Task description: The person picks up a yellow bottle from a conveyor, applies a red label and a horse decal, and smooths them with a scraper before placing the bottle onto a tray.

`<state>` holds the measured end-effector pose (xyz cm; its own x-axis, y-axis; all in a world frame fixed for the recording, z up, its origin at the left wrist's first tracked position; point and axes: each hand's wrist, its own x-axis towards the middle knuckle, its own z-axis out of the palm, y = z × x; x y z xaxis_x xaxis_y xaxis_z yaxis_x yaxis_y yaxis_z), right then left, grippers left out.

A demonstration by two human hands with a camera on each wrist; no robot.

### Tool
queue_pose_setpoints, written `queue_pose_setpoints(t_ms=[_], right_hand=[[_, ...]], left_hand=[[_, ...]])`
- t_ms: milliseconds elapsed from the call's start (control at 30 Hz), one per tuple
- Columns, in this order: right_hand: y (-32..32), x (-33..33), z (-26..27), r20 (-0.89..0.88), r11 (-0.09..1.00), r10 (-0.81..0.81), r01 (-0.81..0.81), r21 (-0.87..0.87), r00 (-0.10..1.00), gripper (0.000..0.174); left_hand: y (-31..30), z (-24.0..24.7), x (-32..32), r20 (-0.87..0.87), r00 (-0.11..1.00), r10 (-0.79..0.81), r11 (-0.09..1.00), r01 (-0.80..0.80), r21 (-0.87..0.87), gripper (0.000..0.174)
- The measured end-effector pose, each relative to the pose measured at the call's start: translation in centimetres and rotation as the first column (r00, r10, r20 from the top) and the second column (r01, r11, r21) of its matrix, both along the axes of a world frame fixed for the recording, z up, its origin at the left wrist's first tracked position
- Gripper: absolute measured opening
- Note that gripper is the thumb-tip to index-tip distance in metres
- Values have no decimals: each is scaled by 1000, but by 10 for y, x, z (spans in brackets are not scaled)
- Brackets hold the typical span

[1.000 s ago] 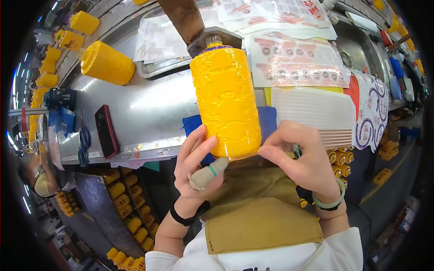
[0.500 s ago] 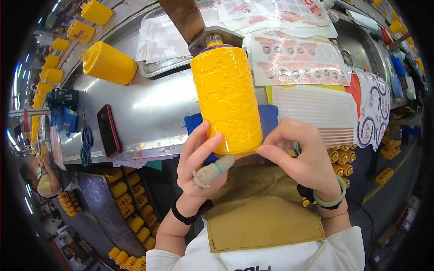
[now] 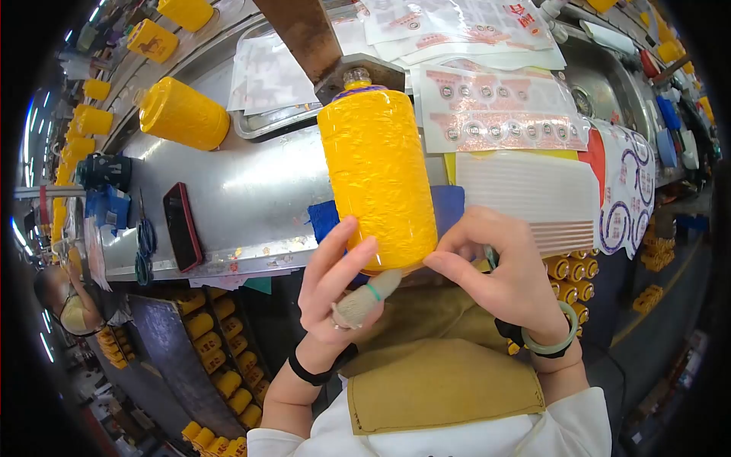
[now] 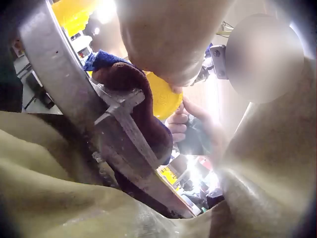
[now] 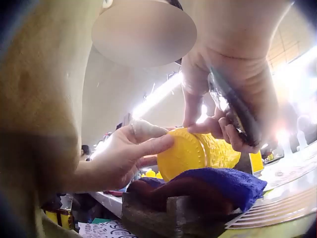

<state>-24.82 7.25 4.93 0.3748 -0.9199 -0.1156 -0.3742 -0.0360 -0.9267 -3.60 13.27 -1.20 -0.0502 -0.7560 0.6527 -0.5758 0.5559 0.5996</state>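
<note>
A yellow bottle (image 3: 377,175) with a wrinkled, glossy surface lies on its side, its clear neck set against a brown metal bracket (image 3: 316,46). Blue cloth (image 3: 449,204) pads a support beneath it. My left hand (image 3: 335,293) grips the base end, two fingers along the side and the thumb, in a grey finger cot (image 3: 358,305), at the bottom edge. At the other side of the base, thumb and forefinger of my right hand (image 3: 502,266) pinch close at the rim. Its other fingers curl round a dark, slim tool (image 5: 235,106), partly hidden.
Another yellow bottle (image 3: 184,114) lies at the left of the metal bench, near a phone (image 3: 183,227) and scissors (image 3: 145,244). Printed sheets (image 3: 502,110) and a striped sheet (image 3: 525,198) cover the right. A rack of yellow bottles (image 3: 217,335) stands below.
The bottle has turned about its long axis, so a different stretch of its wrinkled surface faces up. Both hands keep about the same places at its base. Bottles at the far left have shifted along.
</note>
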Motion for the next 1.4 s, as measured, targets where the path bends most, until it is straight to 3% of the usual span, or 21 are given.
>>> queue_pose_setpoints(t_ms=[33,100,133,267,333,467,633,733,800,833,900,1167,1233,1300,1400], right_hand=[[0,1,0,4,1000,14,-14,-24,1000,17],[0,3,-1,10,999,19,-19,-47,1000,17],[-1,3,-1,16,998,28,-28,-54,999,18],[-1,3,0,3,997,39,-39,-59,999,19],[-2,3,0,-1,998,39,-39,-59,999,19],[0,4,0,10,998,22,-22,-67,1000,17],[-1,-8,0,-38,999,-44,43,-11,998,16],[0,-8,1,-15,998,-50,50,47,999,15],[1,-7,2,40,997,-54,51,65,998,16],[3,-7,-2,40,996,-54,51,67,998,16],[6,-7,-12,229,989,-133,115,92,964,21],[13,-1,-9,181,992,-116,106,61,977,20],[14,5,-7,205,983,-112,78,169,972,20],[16,15,-8,132,994,-98,92,51,986,28],[16,17,-14,108,993,-115,110,49,987,29]], left_hand=[[2,-2,-4,3,1000,-6,1000,6,5,37],[7,-7,-10,-251,951,180,973,-133,190,36],[5,-10,-3,-91,991,95,994,-90,56,37],[5,-6,0,13,995,103,994,-103,19,34],[9,-4,2,146,985,89,995,-83,-48,31],[9,6,0,112,994,0,998,-6,55,29],[5,-9,1,65,996,62,997,-58,-58,38],[8,-10,-1,-77,984,162,983,-154,100,39],[6,-13,7,122,989,81,995,-73,-67,40],[6,-13,7,123,989,80,995,-72,-65,40],[7,-12,8,186,981,57,994,-38,-103,36],[5,-2,13,269,962,-43,998,55,-35,27],[5,-2,13,262,964,-42,998,55,-40,27],[5,-3,13,270,962,-38,997,54,-51,26],[6,-1,13,248,968,-40,999,47,-23,21]])
